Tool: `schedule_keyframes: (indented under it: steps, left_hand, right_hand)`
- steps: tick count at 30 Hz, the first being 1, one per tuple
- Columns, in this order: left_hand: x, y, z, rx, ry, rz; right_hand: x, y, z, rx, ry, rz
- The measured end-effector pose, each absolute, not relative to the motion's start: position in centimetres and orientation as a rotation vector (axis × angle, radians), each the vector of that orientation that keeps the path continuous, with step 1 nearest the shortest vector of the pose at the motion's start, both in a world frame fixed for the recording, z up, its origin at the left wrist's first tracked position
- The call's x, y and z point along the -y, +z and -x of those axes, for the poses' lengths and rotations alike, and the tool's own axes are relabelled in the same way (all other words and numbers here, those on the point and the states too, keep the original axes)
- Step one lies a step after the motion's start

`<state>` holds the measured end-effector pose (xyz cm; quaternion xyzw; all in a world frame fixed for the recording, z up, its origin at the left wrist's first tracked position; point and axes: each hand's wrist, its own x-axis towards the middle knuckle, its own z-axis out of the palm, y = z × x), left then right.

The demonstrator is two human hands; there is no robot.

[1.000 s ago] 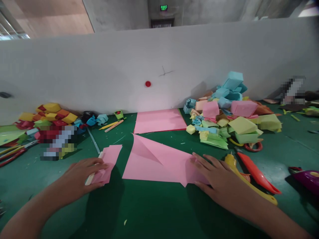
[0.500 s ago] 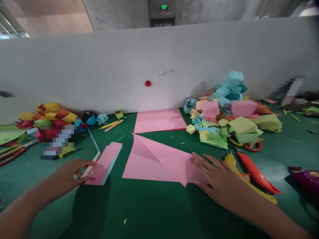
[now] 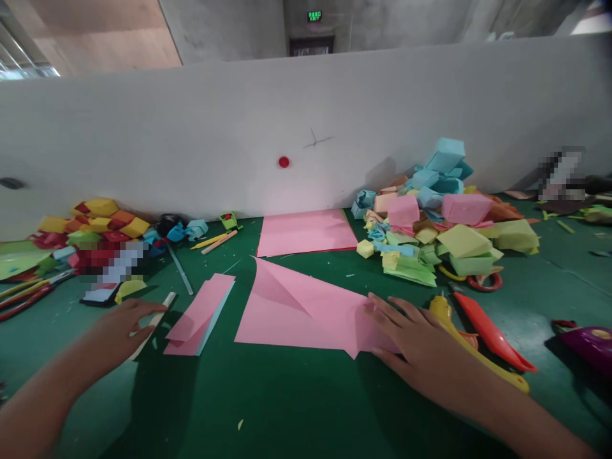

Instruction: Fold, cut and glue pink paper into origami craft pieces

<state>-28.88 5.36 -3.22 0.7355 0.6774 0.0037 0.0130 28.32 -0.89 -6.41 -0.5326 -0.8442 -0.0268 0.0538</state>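
My left hand (image 3: 122, 330) pinches a flat pale stick (image 3: 161, 311) just above the table, its fingers closed round the upper half. Right beside it lies a folded pink paper piece (image 3: 203, 312) with a light-blue edge. Fingers spread, my right hand (image 3: 406, 325) rests flat on the right end of a large pink paper sheet (image 3: 282, 306). That sheet has a diagonal crease, and one upper corner lifts a little. What lies under my right palm is hidden.
Pink sheets (image 3: 306, 231) lie against the white partition (image 3: 191, 140). Folded paper boxes (image 3: 463, 209) pile up at right, others (image 3: 100, 223) at left. A yellow-handled tool (image 3: 497, 363), a red tool (image 3: 492, 331) and a purple object (image 3: 586, 344) lie right of my hand. Pencils (image 3: 213, 241) lie further back.
My left hand has moved left with the pale stick, away from the folded pink piece, which stays in place. My right hand and the large sheet have hardly moved.
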Motion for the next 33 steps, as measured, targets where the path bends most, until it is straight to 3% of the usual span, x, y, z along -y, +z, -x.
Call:
schedule_keyframes:
  steps: [9,14,18,23,28,33]
  left_hand:
    - [-5.4,-2.5,25.3,-2.203,0.041,-2.331]
    - [-4.6,-2.2,18.9,-2.079,0.397,-2.584]
    - [-2.2,-3.1,11.4,-1.730,0.665,-2.809]
    - [-0.7,-4.0,6.5,-1.225,0.509,-2.999]
    - [-4.9,-1.5,12.6,-2.172,0.319,-2.533]
    - [-8.1,0.3,19.6,-2.451,0.171,-2.221]
  right_hand:
    - [1.2,-6.1,-28.1,2.558,-0.099,1.610]
    - [1.4,-6.4,-28.0,2.550,-0.129,1.578]
    - [1.4,-6.4,-28.0,2.532,-0.107,1.551]
    - [1.5,-5.9,-27.7,2.539,-0.053,1.576]
    - [1.6,-5.6,-27.6,2.557,-0.043,1.583]
    - [1.8,-5.3,-27.5,2.573,-0.030,1.591]
